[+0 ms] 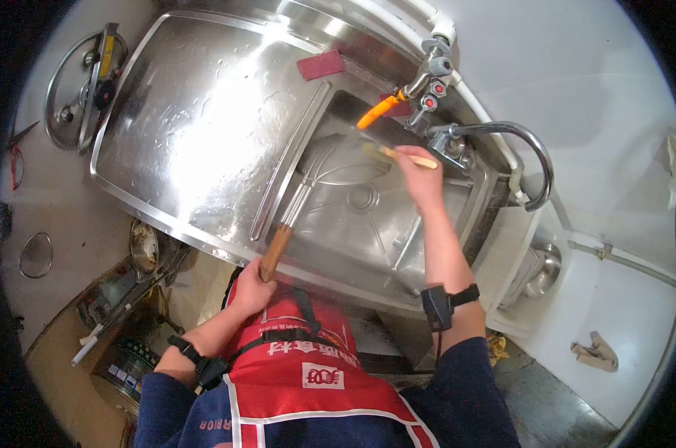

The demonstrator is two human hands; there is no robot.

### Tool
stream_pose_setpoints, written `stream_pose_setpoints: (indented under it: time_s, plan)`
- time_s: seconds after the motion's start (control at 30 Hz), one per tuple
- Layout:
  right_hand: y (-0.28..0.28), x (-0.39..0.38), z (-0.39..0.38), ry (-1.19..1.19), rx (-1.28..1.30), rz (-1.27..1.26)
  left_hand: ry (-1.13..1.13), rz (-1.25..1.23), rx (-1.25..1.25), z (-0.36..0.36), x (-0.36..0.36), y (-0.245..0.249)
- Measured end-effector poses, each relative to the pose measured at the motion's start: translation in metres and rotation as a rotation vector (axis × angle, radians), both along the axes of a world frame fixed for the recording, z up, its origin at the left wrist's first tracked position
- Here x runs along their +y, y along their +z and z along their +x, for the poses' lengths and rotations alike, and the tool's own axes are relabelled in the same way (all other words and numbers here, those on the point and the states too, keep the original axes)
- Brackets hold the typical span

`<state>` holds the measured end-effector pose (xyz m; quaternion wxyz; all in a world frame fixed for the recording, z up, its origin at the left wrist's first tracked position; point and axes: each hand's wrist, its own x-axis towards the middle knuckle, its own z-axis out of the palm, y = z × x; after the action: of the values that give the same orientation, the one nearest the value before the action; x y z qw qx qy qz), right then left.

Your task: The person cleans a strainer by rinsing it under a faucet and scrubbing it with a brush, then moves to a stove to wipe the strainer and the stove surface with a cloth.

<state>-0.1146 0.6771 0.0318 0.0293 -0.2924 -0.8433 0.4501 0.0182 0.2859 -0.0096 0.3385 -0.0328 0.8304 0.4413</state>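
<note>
My left hand (256, 287), low at the sink's front edge, is closed around the wooden handle of a long wire skimmer (299, 203). Its metal shank and rounded wire head reach over the sink basin (427, 246). Inside the basin, my right hand (420, 179) grips a small brush (425, 161) by its pale handle. The brush head points left toward the skimmer's head and is smeared by motion. Just above the brush hangs the orange hose end (379, 112) of a tap (433, 69).
A wet steel drainboard (203, 112) extends left of the basin, with a reddish scouring pad (321, 65) near its back edge. A curved chrome faucet (532, 142) arches at the right. Pot lids (73, 89) hang at far left. A metal bowl (543, 269) sits lower right.
</note>
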Motion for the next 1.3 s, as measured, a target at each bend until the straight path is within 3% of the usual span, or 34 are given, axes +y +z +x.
stream_pose_setpoints:
  time_s: [0.07, 0.1, 0.2, 0.27, 0.3, 0.37, 0.47, 0.6, 0.7, 0.77, 0.83, 1.07, 1.3]
  plan:
    - [0.009, -0.026, -0.001, 0.058, 0.103, -0.247, 0.022, -0.010, -0.062, -0.001, 0.002, 0.006]
    - [0.009, -0.026, 0.000, 0.055, 0.105, -0.249, 0.019, -0.013, -0.060, 0.002, 0.000, 0.002]
    - [0.012, -0.021, 0.004, 0.156, 0.003, -0.135, -0.003, -0.031, 0.021, 0.013, -0.003, -0.006]
    - [0.018, -0.011, 0.007, 0.159, -0.030, 0.270, -0.039, -0.067, -0.028, 0.013, -0.003, 0.003]
    - [0.020, -0.011, 0.007, 0.158, -0.030, 0.269, -0.040, -0.068, -0.028, 0.017, -0.006, 0.004]
    - [0.023, -0.012, 0.008, 0.069, 0.023, -0.092, 0.072, 0.084, -0.061, 0.025, -0.016, 0.004]
    - [0.038, -0.032, 0.014, 0.146, 0.073, -0.329, 0.017, 0.044, -0.037, 0.016, -0.019, 0.035]
    - [0.046, -0.008, 0.026, 0.185, 0.106, -0.101, -0.038, -0.012, -0.026, 0.026, -0.034, 0.023]
    - [0.058, 0.006, 0.042, 0.013, 0.111, -0.134, -0.079, -0.005, 0.070, 0.023, -0.039, 0.017]
    - [0.064, 0.005, 0.052, -0.032, 0.175, -0.221, -0.159, -0.176, 0.196, 0.018, -0.040, 0.012]
    - [0.071, -0.001, 0.058, -0.080, 0.240, -0.308, -0.196, -0.216, 0.209, 0.000, -0.039, 0.018]
    - [0.081, -0.045, 0.052, 0.192, 0.283, -0.309, -0.409, -0.366, 0.457, -0.090, -0.061, 0.034]
    - [0.082, -0.052, 0.064, 0.139, 0.281, -0.294, -0.663, -0.353, 0.720, -0.181, -0.080, 0.042]
